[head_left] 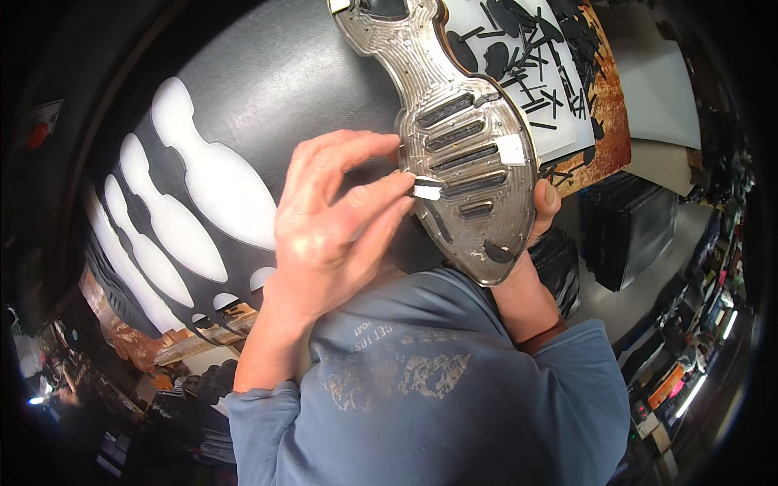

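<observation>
Slanting lengthwise down-right, the silvery sole-shaped metal mould [466,171] pointed bodyward; right hand [545,212] clamped it, left hand's [328,212] grip was unclear.

A rusty-brown board [615,147] carries a white sheet [559,146]. Black scraps [497,60] lie scattered on the sheet, with more along the sheet's right edge.
</observation>
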Demonstrator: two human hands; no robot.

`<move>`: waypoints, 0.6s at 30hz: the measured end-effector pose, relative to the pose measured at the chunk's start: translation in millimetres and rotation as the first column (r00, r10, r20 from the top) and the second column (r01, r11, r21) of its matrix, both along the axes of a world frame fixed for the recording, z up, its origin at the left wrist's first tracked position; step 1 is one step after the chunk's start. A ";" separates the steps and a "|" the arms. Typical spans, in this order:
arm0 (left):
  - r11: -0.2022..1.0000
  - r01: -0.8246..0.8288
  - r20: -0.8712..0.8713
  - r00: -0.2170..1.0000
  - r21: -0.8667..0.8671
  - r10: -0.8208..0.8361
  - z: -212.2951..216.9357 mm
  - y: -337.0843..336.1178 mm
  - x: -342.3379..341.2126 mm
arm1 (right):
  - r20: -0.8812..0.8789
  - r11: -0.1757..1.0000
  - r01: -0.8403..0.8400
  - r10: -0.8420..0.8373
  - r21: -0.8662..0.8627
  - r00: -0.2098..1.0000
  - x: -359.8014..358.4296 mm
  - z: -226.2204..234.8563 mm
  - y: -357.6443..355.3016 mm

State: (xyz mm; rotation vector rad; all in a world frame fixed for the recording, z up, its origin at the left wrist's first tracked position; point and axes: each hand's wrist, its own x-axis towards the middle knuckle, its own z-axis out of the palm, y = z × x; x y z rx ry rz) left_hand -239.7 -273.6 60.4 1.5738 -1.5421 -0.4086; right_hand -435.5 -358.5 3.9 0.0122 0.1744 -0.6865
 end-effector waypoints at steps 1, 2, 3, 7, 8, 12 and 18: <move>1.000 0.011 0.050 0.999 -0.016 -0.010 -1.6 -2.0 -2.1 | 0.062 1.000 -0.003 0.001 0.028 0.998 -2.9 -4.3 -0.5; 1.000 0.003 0.075 0.997 -0.018 -0.001 -2.6 -3.1 -3.9 | 0.085 0.999 -0.008 0.005 0.036 0.996 -5.9 -7.8 0.0; 1.000 -0.005 0.100 0.995 -0.021 0.007 -3.6 -4.0 -5.0 | 0.108 0.999 -0.013 0.008 0.044 0.994 -8.2 -11.2 -0.2; 1.000 0.011 0.133 0.991 0.000 -0.011 -4.5 -5.6 -2.9 | 0.082 1.000 -0.027 0.026 0.011 0.996 -11.2 -14.0 0.3; 1.000 0.025 0.125 0.992 0.005 -0.025 -4.4 -6.6 -2.0 | 0.030 1.000 -0.031 0.031 0.003 0.999 -10.8 -11.2 0.7; 0.998 0.069 0.113 0.991 0.004 -0.069 -1.2 -13.5 0.4 | -0.268 0.994 -0.078 0.054 -0.080 0.962 -5.8 6.3 -0.9; 1.000 -0.006 -0.036 0.999 -0.025 0.005 16.7 -7.0 2.5 | -0.289 0.968 -0.113 0.046 -0.222 0.956 8.9 13.1 -9.2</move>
